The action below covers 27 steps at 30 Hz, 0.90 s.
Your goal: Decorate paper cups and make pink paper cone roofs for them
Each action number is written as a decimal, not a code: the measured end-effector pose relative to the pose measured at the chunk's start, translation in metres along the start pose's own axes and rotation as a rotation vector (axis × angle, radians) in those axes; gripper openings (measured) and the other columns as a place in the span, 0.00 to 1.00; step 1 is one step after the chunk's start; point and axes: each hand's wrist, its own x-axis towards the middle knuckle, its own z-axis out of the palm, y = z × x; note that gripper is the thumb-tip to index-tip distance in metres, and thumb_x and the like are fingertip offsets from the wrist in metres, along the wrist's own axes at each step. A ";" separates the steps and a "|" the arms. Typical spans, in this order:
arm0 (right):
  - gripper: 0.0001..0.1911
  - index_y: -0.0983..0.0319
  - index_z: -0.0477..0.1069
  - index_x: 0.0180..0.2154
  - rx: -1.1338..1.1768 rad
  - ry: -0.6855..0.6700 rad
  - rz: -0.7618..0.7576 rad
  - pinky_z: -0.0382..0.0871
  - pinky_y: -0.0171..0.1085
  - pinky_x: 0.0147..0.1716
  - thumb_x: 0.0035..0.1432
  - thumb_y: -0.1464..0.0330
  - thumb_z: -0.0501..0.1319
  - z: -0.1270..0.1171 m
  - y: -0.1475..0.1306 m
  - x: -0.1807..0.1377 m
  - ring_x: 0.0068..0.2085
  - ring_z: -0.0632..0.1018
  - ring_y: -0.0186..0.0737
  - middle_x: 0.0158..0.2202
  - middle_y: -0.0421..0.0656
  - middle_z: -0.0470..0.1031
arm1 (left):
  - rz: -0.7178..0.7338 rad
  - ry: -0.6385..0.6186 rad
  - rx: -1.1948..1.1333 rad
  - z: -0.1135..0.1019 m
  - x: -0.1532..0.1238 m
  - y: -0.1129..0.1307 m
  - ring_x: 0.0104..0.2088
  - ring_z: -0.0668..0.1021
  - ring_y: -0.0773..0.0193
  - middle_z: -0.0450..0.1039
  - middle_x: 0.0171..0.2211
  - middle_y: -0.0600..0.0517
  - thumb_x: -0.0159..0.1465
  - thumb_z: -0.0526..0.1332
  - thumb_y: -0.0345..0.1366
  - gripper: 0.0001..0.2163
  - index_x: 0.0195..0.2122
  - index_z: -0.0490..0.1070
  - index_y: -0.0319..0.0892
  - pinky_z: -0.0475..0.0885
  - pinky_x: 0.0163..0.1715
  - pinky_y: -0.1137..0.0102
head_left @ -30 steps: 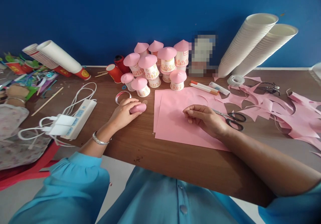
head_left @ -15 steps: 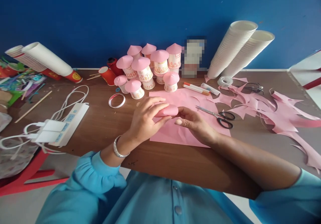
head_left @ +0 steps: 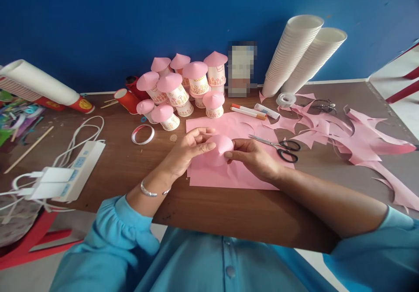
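A small pink paper cone (head_left: 218, 146) is pinched between both my hands above the pink paper sheets (head_left: 225, 176) on the brown table (head_left: 137, 170). My left hand (head_left: 185, 150) closes on the cone's left side, fingers curled over its top. My right hand (head_left: 250, 154) grips its right edge with thumb and fingertips. Black-handled scissors (head_left: 281, 147) lie just right of my right hand. Behind the sheets stands a cluster of paper cups topped with pink cones (head_left: 183, 89).
Two leaning stacks of white paper cups (head_left: 301, 49) rest against the blue wall. Pink paper scraps (head_left: 356, 137) cover the right side. A white power strip with cables (head_left: 70, 170) lies left, a tape ring (head_left: 143, 134) near it, markers (head_left: 248, 111) behind the sheets.
My left hand carried the pink cone from the bare table on the left over the pink sheets. My right hand rose off the paper and took hold of the cone's other side.
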 end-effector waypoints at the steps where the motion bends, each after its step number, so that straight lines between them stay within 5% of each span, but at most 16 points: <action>1: 0.12 0.62 0.81 0.31 -0.006 -0.009 0.009 0.67 0.38 0.39 0.55 0.59 0.74 0.000 0.000 0.000 0.34 0.75 0.37 0.30 0.40 0.79 | -0.045 -0.018 -0.065 0.000 0.002 -0.001 0.40 0.81 0.60 0.82 0.42 0.47 0.53 0.78 0.43 0.28 0.53 0.73 0.40 0.74 0.44 0.66; 4: 0.14 0.62 0.81 0.32 0.038 -0.001 0.033 0.67 0.38 0.39 0.53 0.59 0.75 0.002 -0.001 -0.001 0.34 0.76 0.37 0.29 0.40 0.79 | -0.106 -0.071 -0.190 0.002 0.006 -0.006 0.34 0.81 0.63 0.82 0.36 0.50 0.50 0.80 0.37 0.27 0.49 0.74 0.40 0.73 0.40 0.68; 27: 0.15 0.62 0.83 0.30 0.216 0.032 0.106 0.68 0.37 0.38 0.44 0.59 0.80 0.010 -0.003 -0.001 0.34 0.74 0.35 0.30 0.41 0.80 | -0.078 -0.095 -0.354 0.019 -0.001 -0.016 0.40 0.81 0.60 0.82 0.41 0.48 0.51 0.79 0.34 0.23 0.46 0.77 0.39 0.75 0.44 0.65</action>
